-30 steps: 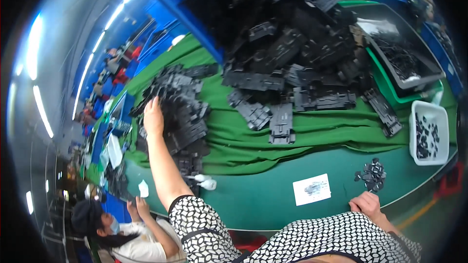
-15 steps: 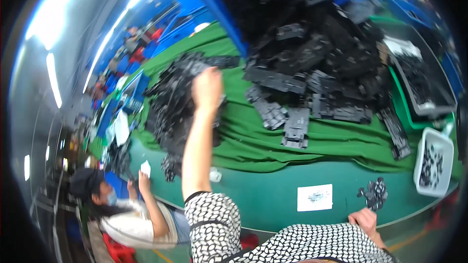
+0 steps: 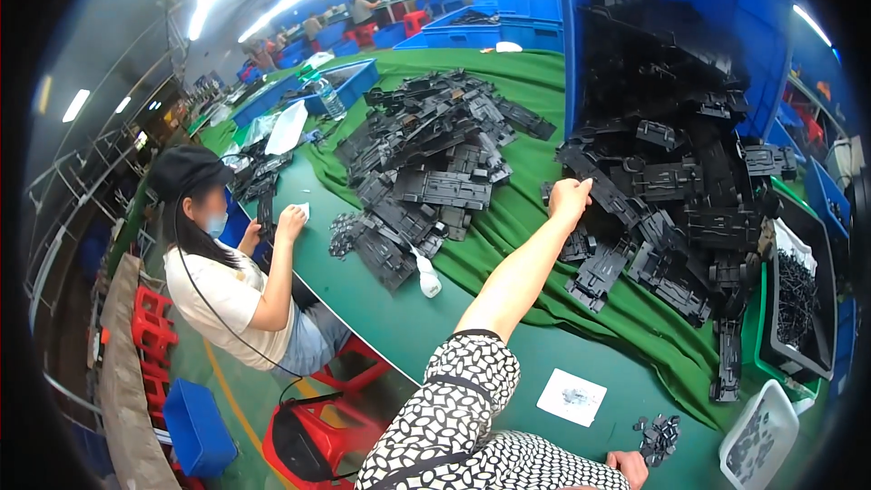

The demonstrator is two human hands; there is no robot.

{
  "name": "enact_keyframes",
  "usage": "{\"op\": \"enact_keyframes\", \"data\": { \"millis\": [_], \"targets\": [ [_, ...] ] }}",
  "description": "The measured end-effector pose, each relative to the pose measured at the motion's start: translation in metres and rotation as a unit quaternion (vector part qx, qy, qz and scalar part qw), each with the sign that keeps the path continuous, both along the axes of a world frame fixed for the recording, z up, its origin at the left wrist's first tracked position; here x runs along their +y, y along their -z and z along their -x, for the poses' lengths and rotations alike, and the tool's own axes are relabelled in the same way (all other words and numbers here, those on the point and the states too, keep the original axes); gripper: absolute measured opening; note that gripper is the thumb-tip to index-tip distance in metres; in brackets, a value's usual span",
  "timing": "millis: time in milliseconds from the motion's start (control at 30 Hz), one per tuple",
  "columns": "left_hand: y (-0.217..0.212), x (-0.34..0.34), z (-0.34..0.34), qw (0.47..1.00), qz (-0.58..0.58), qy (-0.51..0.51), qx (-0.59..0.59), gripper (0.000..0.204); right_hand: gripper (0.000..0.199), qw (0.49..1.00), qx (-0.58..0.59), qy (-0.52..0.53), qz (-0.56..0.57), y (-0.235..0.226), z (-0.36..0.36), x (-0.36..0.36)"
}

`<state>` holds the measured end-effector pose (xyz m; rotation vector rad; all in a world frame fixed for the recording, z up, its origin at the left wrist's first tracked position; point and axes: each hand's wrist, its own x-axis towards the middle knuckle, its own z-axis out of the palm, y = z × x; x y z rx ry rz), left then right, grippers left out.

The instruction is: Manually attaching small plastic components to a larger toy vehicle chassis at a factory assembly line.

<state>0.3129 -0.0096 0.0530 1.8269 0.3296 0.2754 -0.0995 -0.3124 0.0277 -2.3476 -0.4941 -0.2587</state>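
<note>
My left hand reaches out to the near left edge of a large heap of black plastic parts. Its fingers are closed at the end of a long black plastic part. Low in the view, my right hand rests at the table's near edge with curled fingers; what they hold, if anything, is hidden. Beside it lies a small pile of black pieces. A white card with a dark smudge lies on the green table. Another pile of black plastic parts is left of my forearm.
A blue bin lies tipped behind the heap. On the right are a grey crate of small black parts and a white basket. A white bottle stands near the left pile. A co-worker sits at the left, beside red stools.
My left hand has gone from the left pile to the right-hand heap and closed at a part there. The view has swung left, showing more of the co-worker. My right hand stays by the small pieces.
</note>
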Motion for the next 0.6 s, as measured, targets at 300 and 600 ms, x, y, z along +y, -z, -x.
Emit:
{"op": "enact_keyframes", "data": {
  "millis": [300, 600],
  "targets": [
    [-0.069, 0.002, 0.076, 0.891, 0.426, 0.017, -0.154, 0.017, 0.013, 0.995, -0.082, -0.009, -0.061, -0.005, -0.024, 0.005],
    [-0.060, 0.011, 0.179, 0.836, 0.518, 0.134, -0.122, 0.038, 0.009, 0.996, -0.046, -0.017, -0.070, -0.013, -0.025, 0.002]
  ]
}}
